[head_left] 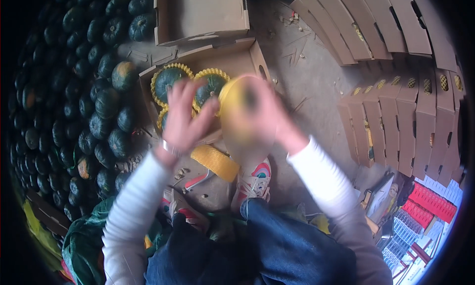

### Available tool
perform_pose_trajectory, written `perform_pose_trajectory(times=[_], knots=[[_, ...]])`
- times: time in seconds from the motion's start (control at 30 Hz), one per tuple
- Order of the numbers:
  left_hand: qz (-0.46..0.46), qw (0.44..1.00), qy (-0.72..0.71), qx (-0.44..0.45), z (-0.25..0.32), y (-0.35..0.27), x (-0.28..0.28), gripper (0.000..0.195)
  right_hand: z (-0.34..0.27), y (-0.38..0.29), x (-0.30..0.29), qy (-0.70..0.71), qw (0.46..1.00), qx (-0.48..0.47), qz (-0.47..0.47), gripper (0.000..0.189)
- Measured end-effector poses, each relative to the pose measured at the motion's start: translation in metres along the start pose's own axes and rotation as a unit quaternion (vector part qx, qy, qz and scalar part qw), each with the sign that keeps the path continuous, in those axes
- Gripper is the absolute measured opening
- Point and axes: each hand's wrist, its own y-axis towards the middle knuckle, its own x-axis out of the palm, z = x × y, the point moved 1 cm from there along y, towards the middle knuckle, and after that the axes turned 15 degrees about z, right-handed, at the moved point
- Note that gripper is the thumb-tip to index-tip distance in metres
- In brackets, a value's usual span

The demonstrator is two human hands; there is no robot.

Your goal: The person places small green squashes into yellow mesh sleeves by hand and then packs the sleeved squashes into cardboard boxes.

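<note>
My right hand [263, 107] grips a blurred dark green squash in a yellow foam net [232, 96] at the right part of an open cardboard box [237, 55]. Over the box's left part my left hand [187, 118] spreads its fingers, and nothing shows in its grasp. Inside the box, a green squash [167, 81] in a yellow foam net sits at the upper left, beside another netted squash [209, 88]. Part of a third shows below, behind my left hand. A flattened yellow foam net [215, 162] lies near my shoes, over a red-handled tool [196, 182].
A large heap of green squashes [98, 125] covers the left side. Another open cardboard box [204, 10] stands beyond the first. Stacked cardboard boxes [404, 118], some showing yellow netting, line the right. Green cloth [83, 240] lies at lower left, and stems and scraps litter the floor.
</note>
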Motion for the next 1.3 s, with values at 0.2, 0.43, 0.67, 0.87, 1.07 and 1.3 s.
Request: perform_pose_trajectory(times=[0.2,0.43,0.67,0.87,1.07,1.3], knots=[[-0.062,0.936,0.338,0.076,-0.048,0.127,0.055,0.022,0.006,0.070,0.030,-0.442,0.855,-0.270,0.015,0.069],[-0.089,0.946,0.309,0.047,-0.042,0.142,0.054,0.023,0.026,0.095,0.030,-0.324,0.901,-0.160,-0.238,0.076],[-0.083,0.945,0.139,0.283,-0.011,0.037,0.048,0.079,0.055,0.064,0.041,-0.412,0.870,-0.266,-0.053,0.067],[-0.171,0.929,0.233,0.231,-0.026,0.022,0.037,0.102,0.046,0.073,0.029,-0.362,0.902,-0.207,-0.114,0.068],[-0.186,0.938,0.235,0.171,-0.015,0.025,0.038,0.074,0.045,0.073,0.029,-0.377,0.894,-0.222,-0.100,0.066],[-0.119,0.955,0.222,0.159,-0.008,0.033,0.052,0.059,0.047,0.070,0.028,-0.392,0.883,-0.237,-0.105,0.064]])
